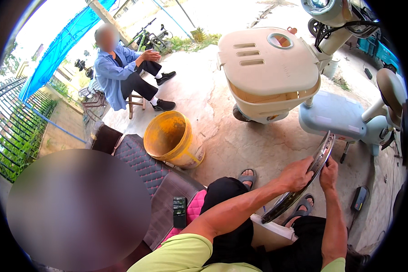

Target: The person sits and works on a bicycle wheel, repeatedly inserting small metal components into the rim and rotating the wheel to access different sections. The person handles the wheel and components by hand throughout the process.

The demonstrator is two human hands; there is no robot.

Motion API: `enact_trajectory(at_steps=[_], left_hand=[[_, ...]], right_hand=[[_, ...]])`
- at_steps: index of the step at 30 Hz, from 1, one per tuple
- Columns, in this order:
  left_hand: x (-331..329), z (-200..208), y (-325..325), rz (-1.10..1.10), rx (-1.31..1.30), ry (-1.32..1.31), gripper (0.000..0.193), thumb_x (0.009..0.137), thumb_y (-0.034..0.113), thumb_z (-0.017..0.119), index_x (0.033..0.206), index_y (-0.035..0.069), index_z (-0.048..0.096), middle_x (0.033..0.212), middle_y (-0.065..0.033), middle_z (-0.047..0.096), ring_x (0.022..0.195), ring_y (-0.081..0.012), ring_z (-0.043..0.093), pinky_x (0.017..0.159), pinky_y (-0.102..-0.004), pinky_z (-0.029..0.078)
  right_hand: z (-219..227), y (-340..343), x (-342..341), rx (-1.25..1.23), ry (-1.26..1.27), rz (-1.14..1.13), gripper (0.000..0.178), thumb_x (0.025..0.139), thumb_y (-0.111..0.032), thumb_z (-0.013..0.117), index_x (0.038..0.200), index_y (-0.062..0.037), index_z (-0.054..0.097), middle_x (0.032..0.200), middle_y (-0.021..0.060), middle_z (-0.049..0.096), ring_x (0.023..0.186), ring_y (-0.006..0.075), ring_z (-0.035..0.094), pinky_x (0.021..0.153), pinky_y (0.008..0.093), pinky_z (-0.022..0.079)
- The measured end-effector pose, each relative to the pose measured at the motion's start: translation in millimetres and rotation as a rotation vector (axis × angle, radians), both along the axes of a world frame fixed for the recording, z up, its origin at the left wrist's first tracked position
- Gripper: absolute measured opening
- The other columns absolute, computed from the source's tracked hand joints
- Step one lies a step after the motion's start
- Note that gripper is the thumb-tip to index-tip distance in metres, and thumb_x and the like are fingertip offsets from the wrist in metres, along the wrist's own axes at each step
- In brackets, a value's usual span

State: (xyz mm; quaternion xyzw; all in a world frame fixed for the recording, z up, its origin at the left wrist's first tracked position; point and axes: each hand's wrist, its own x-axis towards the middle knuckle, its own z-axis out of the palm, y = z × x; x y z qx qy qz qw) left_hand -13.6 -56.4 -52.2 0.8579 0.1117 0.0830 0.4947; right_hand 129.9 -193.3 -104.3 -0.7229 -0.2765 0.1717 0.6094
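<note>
A shiny metal wheel rim (pixel 321 155) is tilted in front of my body, seen nearly edge-on, its lower end near my knees. My left hand (pixel 297 175) is closed around its left side, about midway along. On the opposite side, my right hand (pixel 329 174) grips the same rim a little nearer its upper end. Parts of the fingers are hidden behind the metal. Below the rim, a pale box-like thing (pixel 276 233) shows between my legs.
Ahead stands a scooter with a beige lidded basket (pixel 267 61) and pale blue footboard (pixel 333 115). A yellow bucket (pixel 188 152) sits left, beside a padded seat holding a phone (pixel 179 212). A person (pixel 118 72) sits farther back. A dark box (pixel 360 198) lies right.
</note>
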Motion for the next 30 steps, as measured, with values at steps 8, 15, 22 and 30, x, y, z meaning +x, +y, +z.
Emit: enact_trajectory(at_steps=[8, 15, 22, 30], left_hand=[[-0.3, 3.2, -0.5, -0.007, -0.009, 0.016, 0.026, 0.094, 0.02, 0.058, 0.111, 0.002, 0.051, 0.095, -0.0284, 0.065, 0.092, -0.0511, 0.061, 0.08, -0.0571, 0.046], [-0.2, 4.6, 0.5, 0.014, -0.02, 0.022, 0.026, 0.094, 0.021, 0.058, 0.11, 0.002, 0.051, 0.095, -0.0288, 0.065, 0.092, -0.0513, 0.061, 0.08, -0.0575, 0.046], [0.4, -0.3, 0.6, 0.004, 0.017, -0.058, 0.025, 0.094, 0.02, 0.059, 0.11, 0.002, 0.051, 0.096, -0.0279, 0.064, 0.094, -0.0502, 0.06, 0.081, -0.0563, 0.046], [4.1, -2.5, -1.5, 0.002, -0.005, -0.01, 0.025, 0.094, 0.02, 0.059, 0.111, 0.003, 0.051, 0.098, -0.0275, 0.064, 0.094, -0.0502, 0.06, 0.082, -0.0567, 0.046]], right_hand=[[-13.9, -0.6, 3.8, 0.078, -0.014, -0.007, 0.018, 0.104, -0.01, 0.056, 0.106, 0.0019, 0.068, 0.09, -0.0004, 0.067, 0.082, 0.0086, 0.057, 0.075, 0.0264, 0.049], [-17.0, 3.2, 0.4, 0.033, -0.154, -0.071, 0.018, 0.101, -0.009, 0.056, 0.108, 0.0026, 0.067, 0.091, 0.0021, 0.068, 0.084, 0.0116, 0.061, 0.078, 0.0282, 0.05], [-10.8, 3.9, -1.4, 0.004, -0.168, -0.064, 0.02, 0.1, -0.01, 0.056, 0.113, 0.0032, 0.066, 0.094, 0.0069, 0.071, 0.086, 0.0141, 0.064, 0.079, 0.0307, 0.052], [-20.0, 3.0, 1.2, 0.116, -0.102, -0.034, 0.022, 0.1, -0.009, 0.056, 0.115, 0.0026, 0.068, 0.099, 0.0082, 0.073, 0.089, 0.0148, 0.067, 0.083, 0.0308, 0.053]])
